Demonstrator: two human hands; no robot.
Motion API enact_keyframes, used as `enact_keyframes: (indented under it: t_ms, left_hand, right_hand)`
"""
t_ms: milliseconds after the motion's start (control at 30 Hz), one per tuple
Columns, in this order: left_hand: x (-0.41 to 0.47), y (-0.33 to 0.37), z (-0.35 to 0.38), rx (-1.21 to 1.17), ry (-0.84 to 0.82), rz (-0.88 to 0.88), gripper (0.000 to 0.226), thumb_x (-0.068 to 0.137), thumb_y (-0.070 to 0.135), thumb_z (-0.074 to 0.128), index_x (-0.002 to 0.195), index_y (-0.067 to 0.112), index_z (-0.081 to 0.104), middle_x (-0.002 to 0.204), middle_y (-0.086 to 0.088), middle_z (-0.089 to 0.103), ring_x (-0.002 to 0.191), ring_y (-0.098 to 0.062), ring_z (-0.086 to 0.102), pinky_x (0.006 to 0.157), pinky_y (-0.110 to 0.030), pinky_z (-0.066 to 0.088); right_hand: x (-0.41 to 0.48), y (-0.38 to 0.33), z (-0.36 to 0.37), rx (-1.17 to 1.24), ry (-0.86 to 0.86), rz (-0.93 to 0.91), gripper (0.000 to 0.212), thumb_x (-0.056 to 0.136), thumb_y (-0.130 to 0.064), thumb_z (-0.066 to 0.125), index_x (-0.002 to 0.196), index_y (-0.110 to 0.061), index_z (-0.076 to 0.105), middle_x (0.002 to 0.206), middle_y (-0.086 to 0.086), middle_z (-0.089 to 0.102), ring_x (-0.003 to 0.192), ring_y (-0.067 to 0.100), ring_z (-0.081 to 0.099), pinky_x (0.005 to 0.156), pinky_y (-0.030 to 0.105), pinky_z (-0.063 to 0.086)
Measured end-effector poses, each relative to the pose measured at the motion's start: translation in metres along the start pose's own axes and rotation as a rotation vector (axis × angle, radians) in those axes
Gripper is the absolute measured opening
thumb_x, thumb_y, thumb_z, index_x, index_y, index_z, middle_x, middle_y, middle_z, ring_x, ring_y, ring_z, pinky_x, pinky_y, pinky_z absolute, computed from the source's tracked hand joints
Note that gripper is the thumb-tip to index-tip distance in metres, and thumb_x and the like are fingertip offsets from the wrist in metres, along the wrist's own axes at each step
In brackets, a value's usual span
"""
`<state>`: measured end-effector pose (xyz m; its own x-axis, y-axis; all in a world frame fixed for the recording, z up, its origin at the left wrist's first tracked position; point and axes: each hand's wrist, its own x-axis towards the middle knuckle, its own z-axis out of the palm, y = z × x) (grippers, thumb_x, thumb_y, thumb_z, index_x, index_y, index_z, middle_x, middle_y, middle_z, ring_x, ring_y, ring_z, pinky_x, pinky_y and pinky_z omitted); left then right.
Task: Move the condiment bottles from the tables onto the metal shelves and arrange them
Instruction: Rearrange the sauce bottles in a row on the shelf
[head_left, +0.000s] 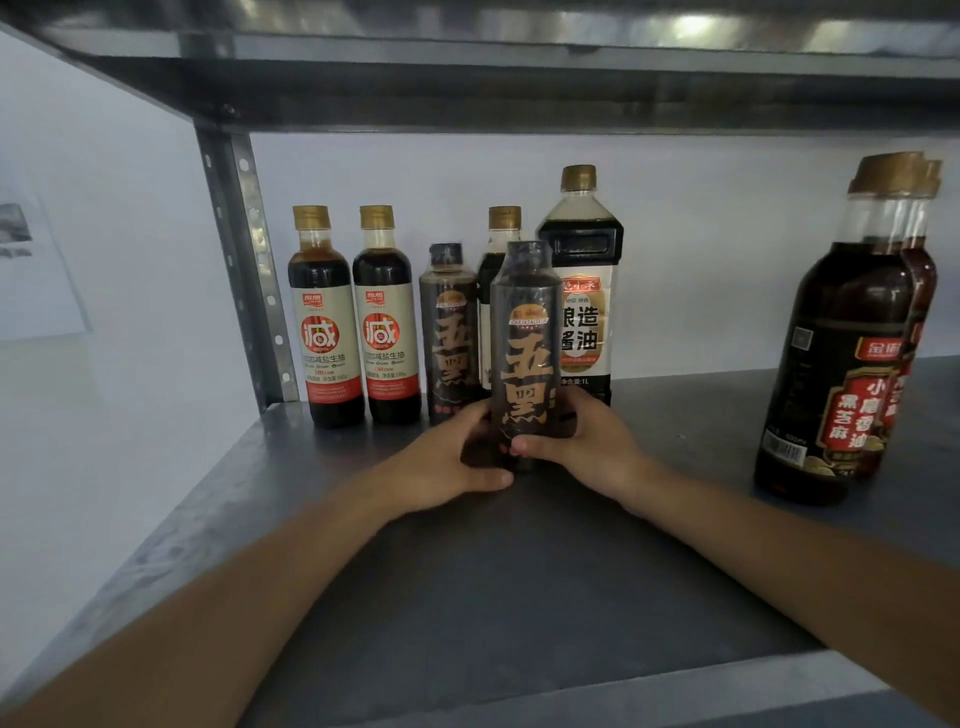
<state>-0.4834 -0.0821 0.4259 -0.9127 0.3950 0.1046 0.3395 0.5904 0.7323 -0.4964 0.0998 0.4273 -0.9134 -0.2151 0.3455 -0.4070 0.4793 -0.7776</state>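
A dark bottle with orange characters (525, 343) stands upright on the metal shelf (519, 571), out in front of the back row. My left hand (447, 462) and my right hand (582, 441) grip its base from either side. Behind it stand two red-and-white labelled soy bottles (326, 322) (387, 317), a matching dark bottle (451, 327), a gold-capped bottle (501, 234) mostly hidden, and a tall 1 L soy sauce bottle (584, 280).
Two dark sesame oil bottles (841, 338) stand close together at the shelf's right. A perforated upright post (244, 260) marks the left rear corner. The upper shelf (519, 67) hangs low overhead. A white wall lies behind.
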Motion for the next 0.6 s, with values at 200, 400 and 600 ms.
enact_keyframes:
  t_ms: [200, 400, 600]
  left_hand:
    - [0.005, -0.005, 0.01, 0.577, -0.083, -0.005, 0.056, 0.099, 0.049, 0.029, 0.15, 0.027, 0.022, 0.157, 0.006, 0.019, 0.143, -0.012, 0.019, 0.118, -0.036, 0.02]
    - [0.005, -0.003, 0.013, 0.623, -0.09, -0.031, 0.057, 0.099, 0.049, 0.023, 0.151, 0.028, 0.015, 0.159, 0.009, 0.011, 0.145, -0.013, 0.011, 0.119, -0.035, 0.012]
    - [0.005, -0.001, 0.014, 0.65, -0.109, -0.045, 0.057, 0.1, 0.05, 0.019, 0.151, 0.029, 0.01, 0.16, 0.009, 0.006, 0.146, -0.012, 0.005, 0.118, -0.031, 0.003]
  right_hand:
    - [-0.017, 0.014, -0.027, -0.057, 0.086, 0.07, 0.053, 0.079, -0.023, 0.073, 0.126, -0.016, 0.049, 0.121, -0.004, 0.059, 0.105, 0.006, 0.05, 0.082, 0.017, 0.037]
    - [-0.018, 0.033, -0.051, -0.123, 0.264, 0.159, 0.052, 0.082, -0.019, 0.071, 0.128, -0.009, 0.048, 0.129, 0.007, 0.058, 0.12, 0.022, 0.052, 0.089, 0.025, 0.037]
    - [0.0, 0.042, -0.045, -0.143, 0.343, 0.213, 0.049, 0.086, -0.015, 0.066, 0.129, -0.006, 0.045, 0.131, 0.012, 0.055, 0.123, 0.027, 0.05, 0.095, 0.033, 0.039]
